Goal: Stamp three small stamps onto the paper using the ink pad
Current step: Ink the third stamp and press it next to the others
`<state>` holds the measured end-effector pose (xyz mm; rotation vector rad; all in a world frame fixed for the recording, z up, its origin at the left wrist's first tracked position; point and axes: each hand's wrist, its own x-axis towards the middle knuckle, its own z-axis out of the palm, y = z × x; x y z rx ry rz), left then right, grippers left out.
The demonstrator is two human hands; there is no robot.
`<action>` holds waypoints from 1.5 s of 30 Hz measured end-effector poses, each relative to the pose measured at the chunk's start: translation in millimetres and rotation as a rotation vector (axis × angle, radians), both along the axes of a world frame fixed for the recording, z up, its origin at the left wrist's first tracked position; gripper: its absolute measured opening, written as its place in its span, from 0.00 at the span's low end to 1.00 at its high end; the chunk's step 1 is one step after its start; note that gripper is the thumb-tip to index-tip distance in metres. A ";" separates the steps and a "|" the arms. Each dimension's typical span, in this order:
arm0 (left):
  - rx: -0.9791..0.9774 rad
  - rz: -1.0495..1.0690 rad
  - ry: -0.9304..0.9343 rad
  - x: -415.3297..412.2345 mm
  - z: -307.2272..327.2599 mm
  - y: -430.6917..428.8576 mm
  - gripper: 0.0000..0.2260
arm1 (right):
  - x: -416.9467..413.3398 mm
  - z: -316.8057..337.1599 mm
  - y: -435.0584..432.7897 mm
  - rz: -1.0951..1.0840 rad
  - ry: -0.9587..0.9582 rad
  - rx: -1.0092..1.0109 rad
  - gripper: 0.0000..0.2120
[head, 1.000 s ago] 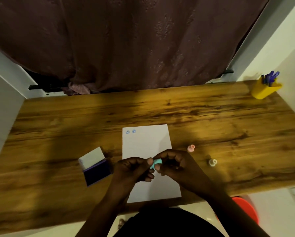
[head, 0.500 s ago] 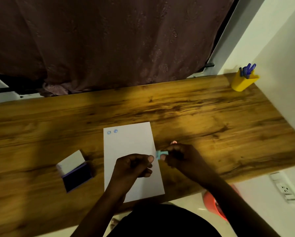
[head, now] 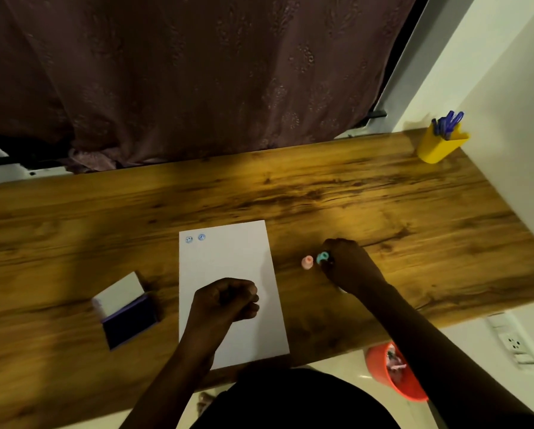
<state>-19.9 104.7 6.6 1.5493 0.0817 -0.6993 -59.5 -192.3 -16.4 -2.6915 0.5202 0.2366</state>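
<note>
Left hand point(head: 227, 300) curled in loose fist over smooth white paper point(head: 228, 267), holding nothing visible. Open ink pad point(head: 126, 311), dark rectangular, lid raised, left of paper. Right hand point(head: 346, 267) pinching teal stamp point(head: 323, 257) at grained wooden desk point(head: 321, 193), just beside pink stamp point(head: 307, 262). Two round blue prints point(head: 195, 238) at sheet's far-left corner. Yellow pen cup point(head: 442, 144) far right. Versus 0.5 s ago: teal stamp carried rightward off paper; hands well apart.

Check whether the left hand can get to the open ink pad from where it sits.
Probably yes. The left hand rests as a loose fist on the paper, and the ink pad lies open just to its left, with only bare table between them.
</note>
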 end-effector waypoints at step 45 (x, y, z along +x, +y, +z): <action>-0.147 0.250 -0.079 -22.9 6.5 177.9 0.10 | 40.5 39.0 264.9 0.313 0.204 0.899 0.25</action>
